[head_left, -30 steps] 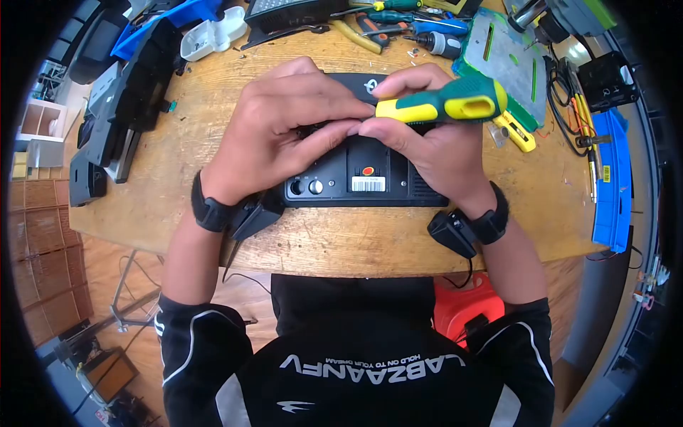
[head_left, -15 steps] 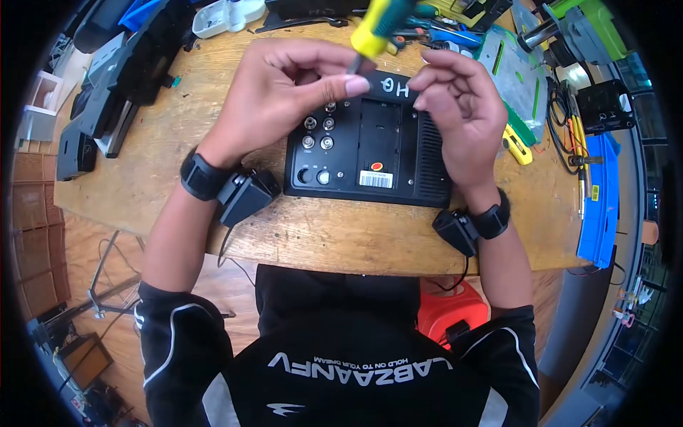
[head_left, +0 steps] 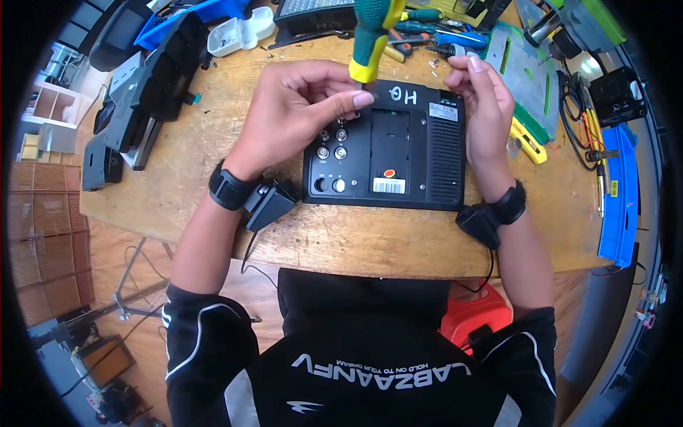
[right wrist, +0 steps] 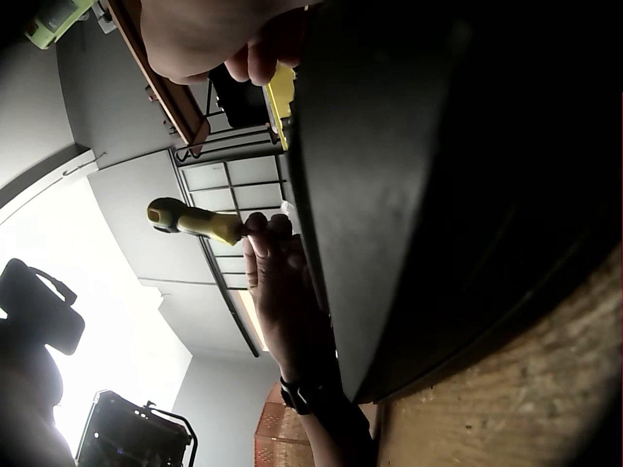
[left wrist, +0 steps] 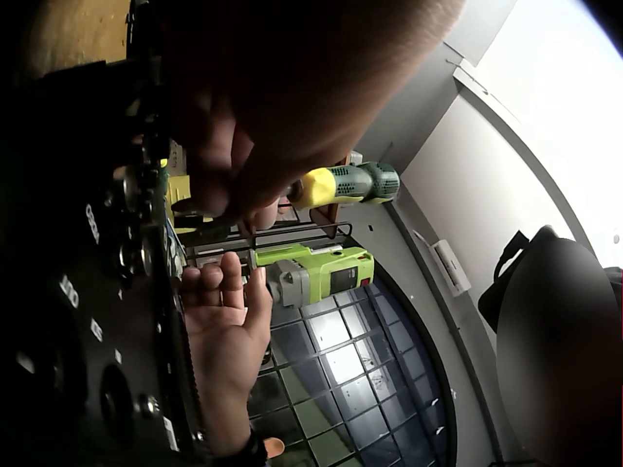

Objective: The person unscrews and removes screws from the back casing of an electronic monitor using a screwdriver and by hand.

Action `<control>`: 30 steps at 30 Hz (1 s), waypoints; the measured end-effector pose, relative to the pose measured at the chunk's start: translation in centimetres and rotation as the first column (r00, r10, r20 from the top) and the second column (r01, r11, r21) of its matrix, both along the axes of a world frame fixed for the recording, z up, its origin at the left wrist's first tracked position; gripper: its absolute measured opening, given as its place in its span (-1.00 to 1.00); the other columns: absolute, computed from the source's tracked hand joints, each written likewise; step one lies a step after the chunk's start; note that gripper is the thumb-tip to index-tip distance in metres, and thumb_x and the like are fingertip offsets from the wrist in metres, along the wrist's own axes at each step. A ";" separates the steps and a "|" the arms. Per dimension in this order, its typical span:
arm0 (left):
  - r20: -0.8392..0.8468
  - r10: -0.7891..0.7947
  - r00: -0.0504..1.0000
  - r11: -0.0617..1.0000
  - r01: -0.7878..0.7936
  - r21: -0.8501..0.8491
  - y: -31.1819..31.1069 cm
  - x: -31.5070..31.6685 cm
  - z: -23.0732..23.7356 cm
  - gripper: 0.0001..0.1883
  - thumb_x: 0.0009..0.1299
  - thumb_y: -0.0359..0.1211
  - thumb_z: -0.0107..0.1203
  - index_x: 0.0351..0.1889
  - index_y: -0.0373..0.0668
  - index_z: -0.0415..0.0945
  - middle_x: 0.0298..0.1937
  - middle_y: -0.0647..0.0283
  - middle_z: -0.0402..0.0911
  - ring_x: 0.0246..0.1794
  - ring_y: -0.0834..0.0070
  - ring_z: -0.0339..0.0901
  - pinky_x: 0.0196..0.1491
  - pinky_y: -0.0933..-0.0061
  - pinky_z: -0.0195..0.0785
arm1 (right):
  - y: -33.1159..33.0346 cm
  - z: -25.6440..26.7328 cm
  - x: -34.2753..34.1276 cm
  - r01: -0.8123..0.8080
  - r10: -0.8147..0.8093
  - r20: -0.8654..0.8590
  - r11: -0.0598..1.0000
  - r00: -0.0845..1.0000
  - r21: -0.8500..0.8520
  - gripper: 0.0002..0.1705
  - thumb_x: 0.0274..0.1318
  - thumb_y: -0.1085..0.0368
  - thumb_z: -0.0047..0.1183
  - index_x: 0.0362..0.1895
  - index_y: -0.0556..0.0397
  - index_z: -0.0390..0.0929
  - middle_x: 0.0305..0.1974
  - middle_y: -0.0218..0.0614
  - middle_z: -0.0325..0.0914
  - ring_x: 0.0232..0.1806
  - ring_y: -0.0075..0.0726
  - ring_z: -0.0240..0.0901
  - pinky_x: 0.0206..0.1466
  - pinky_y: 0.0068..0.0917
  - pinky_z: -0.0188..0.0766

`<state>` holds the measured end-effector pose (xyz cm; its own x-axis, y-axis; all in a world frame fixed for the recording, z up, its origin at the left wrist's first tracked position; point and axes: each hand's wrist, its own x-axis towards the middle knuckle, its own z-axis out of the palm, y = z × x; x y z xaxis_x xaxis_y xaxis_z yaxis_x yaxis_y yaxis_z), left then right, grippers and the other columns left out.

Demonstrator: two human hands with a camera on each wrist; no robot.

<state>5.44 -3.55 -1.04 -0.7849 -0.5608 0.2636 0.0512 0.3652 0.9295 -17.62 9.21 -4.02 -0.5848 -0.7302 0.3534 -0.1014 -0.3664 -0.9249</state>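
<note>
On the bench lies a flat black electronic device (head_left: 442, 186) with "HQ" written on its far edge, round metal connectors (head_left: 341, 152) at its left and a recessed slot in the middle. My left hand (head_left: 292, 114) is over its far left part, thumb and fingers pinching the shaft of a green and yellow screwdriver (head_left: 368, 46). The handle stands up above those fingers, also in the right wrist view; the tip is hidden behind the hand. My right hand (head_left: 488, 107) is beside the device's far right corner, fingers loosely curled with nothing in them.
A yellow utility knife (head_left: 528, 144) lies right of the device, by a grey and green plate (head_left: 523, 78). Several hand tools lie at the back, near a green power tool (head_left: 587, 32). Black cases (head_left: 160, 78) stand at the left, a blue tray (head_left: 617, 206) at the right edge.
My right hand has let go of the screwdriver handle and moved right, off it. The screwdriver has swung from lying sideways to upright, its shaft now in my left fingers.
</note>
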 end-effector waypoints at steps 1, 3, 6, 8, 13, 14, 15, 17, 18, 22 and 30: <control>-0.020 -0.007 1.000 1.000 0.007 0.002 -0.1 0.0 -0.1 -0.75 0.42 -0.42 0.35 0.00 -0.34 0.70 -0.26 0.28 0.78 -0.33 0.70 0.63 -0.19 0.65 0.53 | 0.0 -0.1 0.0 -0.023 0.023 0.009 1.000 1.000 0.004 -0.63 0.52 0.15 0.00 -0.07 0.22 0.67 -0.34 -0.43 0.60 -0.24 -0.62 0.48 -0.05 -0.63 0.40; -0.010 -0.013 1.000 1.000 0.012 -0.018 -0.4 0.1 -0.2 -0.76 0.43 -0.42 0.34 0.00 -0.34 0.69 -0.19 0.24 0.80 -0.32 0.69 0.65 -0.20 0.66 0.53 | -0.1 -0.2 0.1 -0.029 0.029 0.015 1.000 0.999 0.011 -0.63 0.51 0.13 0.01 -0.07 0.21 0.68 -0.35 -0.43 0.59 -0.25 -0.64 0.47 -0.08 -0.64 0.39; -0.007 -0.068 0.998 0.996 0.068 0.065 -0.8 0.1 0.1 -0.76 0.44 -0.43 0.33 0.01 -0.33 0.68 -0.14 0.20 0.80 -0.31 0.70 0.66 -0.22 0.67 0.52 | -0.1 0.0 0.0 -0.065 0.060 0.089 0.996 0.994 0.063 -0.63 0.51 0.12 0.02 -0.08 0.20 0.68 -0.37 -0.45 0.58 -0.29 -0.65 0.46 -0.14 -0.67 0.38; 0.027 -0.061 0.998 0.994 0.058 0.093 -0.6 0.3 0.6 -0.77 0.44 -0.43 0.32 0.01 -0.32 0.65 -0.15 0.18 0.80 -0.31 0.73 0.64 -0.27 0.69 0.50 | -0.2 -0.3 0.2 -0.052 0.048 0.096 0.998 0.994 0.034 -0.63 0.50 0.10 0.03 -0.09 0.17 0.68 -0.38 -0.46 0.58 -0.33 -0.67 0.45 -0.21 -0.70 0.36; 0.038 -0.065 0.997 0.992 0.061 0.107 -0.5 0.1 0.2 -0.78 0.46 -0.46 0.28 0.02 -0.34 0.63 -0.13 0.12 0.80 -0.33 0.74 0.64 -0.36 0.71 0.47 | -0.1 -0.1 0.3 -0.054 0.044 0.129 0.996 0.991 0.070 -0.64 0.48 0.09 0.06 -0.09 0.16 0.69 -0.40 -0.47 0.58 -0.36 -0.70 0.44 -0.25 -0.71 0.36; 0.015 -0.072 0.997 0.991 0.070 0.113 -0.5 0.0 0.0 -0.79 0.47 -0.47 0.27 0.01 -0.35 0.63 -0.12 0.10 0.80 -0.35 0.73 0.64 -0.39 0.71 0.46 | -0.1 -0.1 0.2 -0.058 0.048 0.127 0.995 0.991 0.076 -0.64 0.48 0.09 0.07 -0.10 0.16 0.69 -0.40 -0.48 0.58 -0.37 -0.70 0.44 -0.25 -0.71 0.36; 0.016 -0.078 0.997 0.990 0.075 0.115 -0.5 0.0 0.1 -0.79 0.47 -0.47 0.27 0.01 -0.35 0.63 -0.12 0.10 0.80 -0.35 0.73 0.64 -0.39 0.71 0.46 | -0.1 -0.2 0.2 -0.053 0.043 0.129 0.996 0.991 0.078 -0.64 0.48 0.09 0.07 -0.10 0.16 0.69 -0.40 -0.48 0.58 -0.37 -0.70 0.44 -0.25 -0.71 0.36; 0.055 -0.079 0.995 0.993 0.074 0.087 -0.5 0.2 0.4 -0.80 0.47 -0.49 0.25 0.01 -0.37 0.62 -0.10 0.06 0.79 -0.42 0.73 0.62 -0.44 0.72 0.45 | -0.1 -0.2 0.2 -0.054 0.046 0.112 0.996 0.993 0.068 -0.64 0.47 0.09 0.08 -0.11 0.17 0.69 -0.40 -0.48 0.58 -0.38 -0.70 0.44 -0.26 -0.71 0.36; 0.055 -0.080 0.995 0.993 0.075 0.087 -0.5 0.2 0.4 -0.80 0.47 -0.49 0.25 0.01 -0.37 0.62 -0.10 0.06 0.79 -0.42 0.73 0.62 -0.44 0.72 0.45 | 0.0 -0.1 0.2 -0.054 0.045 0.108 0.995 0.993 0.079 -0.64 0.47 0.09 0.08 -0.12 0.17 0.69 -0.40 -0.48 0.58 -0.37 -0.70 0.44 -0.24 -0.70 0.36; 0.034 -0.069 0.997 0.990 0.065 0.128 -0.3 0.1 0.6 -0.77 0.45 -0.47 0.29 0.02 -0.37 0.64 -0.10 0.11 0.80 -0.51 0.77 0.56 -0.45 0.75 0.44 | -0.2 -0.2 0.1 -0.044 0.037 0.095 0.996 0.995 0.079 -0.64 0.47 0.09 0.08 -0.12 0.16 0.70 -0.40 -0.48 0.58 -0.35 -0.70 0.45 -0.21 -0.70 0.36; 0.047 -0.068 0.997 0.993 0.063 0.096 -0.4 0.2 0.5 -0.77 0.45 -0.44 0.29 0.01 -0.36 0.65 -0.12 0.16 0.80 -0.55 0.78 0.51 -0.49 0.77 0.37 | -0.1 -0.3 0.1 -0.074 0.068 0.091 0.995 0.994 0.063 -0.62 0.49 0.07 0.06 -0.12 0.15 0.70 -0.38 -0.47 0.60 -0.29 -0.67 0.46 -0.12 -0.66 0.39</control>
<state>5.65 -3.94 -0.57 -0.8319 -0.5279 0.1712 0.0247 0.2729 0.9617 -17.56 9.14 -4.37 -0.5578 -0.7908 0.2519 0.0064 -0.3076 -0.9515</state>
